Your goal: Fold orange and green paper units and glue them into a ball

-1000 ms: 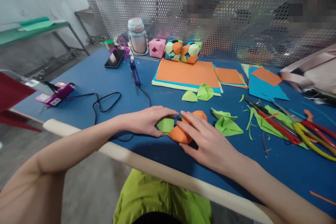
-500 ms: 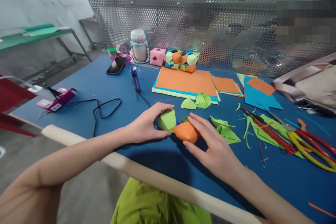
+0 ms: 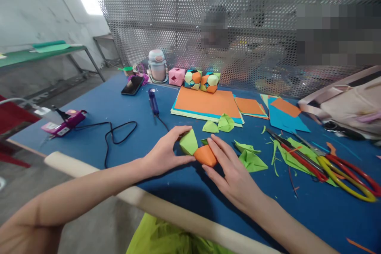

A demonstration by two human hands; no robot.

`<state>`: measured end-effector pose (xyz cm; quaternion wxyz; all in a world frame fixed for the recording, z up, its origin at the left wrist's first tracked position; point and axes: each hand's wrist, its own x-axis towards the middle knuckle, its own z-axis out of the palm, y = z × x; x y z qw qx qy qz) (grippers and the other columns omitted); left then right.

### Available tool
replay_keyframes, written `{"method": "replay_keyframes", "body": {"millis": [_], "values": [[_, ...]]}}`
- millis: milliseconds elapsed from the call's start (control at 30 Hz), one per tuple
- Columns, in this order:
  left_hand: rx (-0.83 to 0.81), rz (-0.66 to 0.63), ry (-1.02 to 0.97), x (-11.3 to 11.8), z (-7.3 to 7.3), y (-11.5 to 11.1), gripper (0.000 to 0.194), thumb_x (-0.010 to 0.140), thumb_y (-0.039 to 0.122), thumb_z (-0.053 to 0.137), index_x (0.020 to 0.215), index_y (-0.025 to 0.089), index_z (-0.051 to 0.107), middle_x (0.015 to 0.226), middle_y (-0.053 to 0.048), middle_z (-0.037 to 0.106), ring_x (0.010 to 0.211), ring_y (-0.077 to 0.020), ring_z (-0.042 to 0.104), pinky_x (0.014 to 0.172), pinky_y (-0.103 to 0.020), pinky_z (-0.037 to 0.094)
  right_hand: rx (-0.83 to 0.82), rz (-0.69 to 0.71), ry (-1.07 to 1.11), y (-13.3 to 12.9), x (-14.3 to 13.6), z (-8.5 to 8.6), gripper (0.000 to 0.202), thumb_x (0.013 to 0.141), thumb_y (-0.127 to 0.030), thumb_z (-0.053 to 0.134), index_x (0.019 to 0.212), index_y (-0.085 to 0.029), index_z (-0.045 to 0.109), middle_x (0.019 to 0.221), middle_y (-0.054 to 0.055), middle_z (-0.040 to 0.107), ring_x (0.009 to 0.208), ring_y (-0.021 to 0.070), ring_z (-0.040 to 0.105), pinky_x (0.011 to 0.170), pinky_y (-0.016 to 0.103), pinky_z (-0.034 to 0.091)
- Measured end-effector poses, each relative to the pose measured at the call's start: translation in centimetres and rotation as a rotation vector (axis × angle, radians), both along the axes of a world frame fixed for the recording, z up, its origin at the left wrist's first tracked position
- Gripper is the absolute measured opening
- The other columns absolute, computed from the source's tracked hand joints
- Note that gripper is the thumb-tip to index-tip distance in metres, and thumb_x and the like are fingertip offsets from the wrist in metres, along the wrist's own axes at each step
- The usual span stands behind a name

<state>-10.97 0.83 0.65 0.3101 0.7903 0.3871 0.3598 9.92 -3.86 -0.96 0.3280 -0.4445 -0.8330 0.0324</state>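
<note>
Between my hands is a folded paper model with a light green piece (image 3: 188, 143) on the left and an orange piece (image 3: 205, 156) on the right, touching at their corners. My left hand (image 3: 166, 151) grips the green piece between thumb and fingers. The fingers and thumb of my right hand (image 3: 230, 166) close round the orange piece; a bit of darker green paper shows behind it. Past my fingertips lie two small folded green pieces (image 3: 225, 123). More folded green paper (image 3: 251, 158) rests right of my right hand.
Scissors (image 3: 342, 170) and green scraps lie at the right. Behind the hands are a paper stack (image 3: 205, 101), paper cubes (image 3: 193, 79), a bottle (image 3: 157, 65) and a purple glue gun (image 3: 153, 101). A phone (image 3: 132, 85), cord and purple power strip (image 3: 65, 122) are left.
The view has tilted up, so the table things sit lower in the picture. Both hands keep their hold, with the orange piece now a little closer to the green one.
</note>
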Motion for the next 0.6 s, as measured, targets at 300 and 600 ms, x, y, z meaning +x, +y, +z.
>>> {"method": "replay_keyframes", "body": {"millis": [300, 600], "values": [[0.216, -0.043, 0.135, -0.04, -0.09, 0.21, 0.052, 0.076, 0.037, 0.064, 0.121, 0.017, 0.046, 0.126, -0.016, 0.052, 0.12, -0.0252, 0.049, 0.101, -0.043, 0.042, 0.091, -0.021, -0.079, 0.28, -0.33, 0.11, 0.058, 0.09, -0.028, 0.046, 0.143, -0.018, 0.025, 0.136, 0.02, 0.039, 0.126, 0.0331, 0.041, 0.098, 0.053, 0.043], [0.137, -0.066, 0.145, 0.68, -0.24, -0.54, 0.075, 0.07, 0.047, 0.068, 0.13, 0.015, 0.036, 0.139, -0.022, 0.036, 0.133, -0.0323, 0.032, 0.108, -0.052, 0.03, 0.122, -0.079, -0.155, 0.34, -0.68, 0.03, 0.054, 0.089, -0.028, 0.046, 0.138, -0.01, 0.032, 0.136, 0.026, 0.038, 0.125, 0.0364, 0.041, 0.094, 0.054, 0.044]]}}
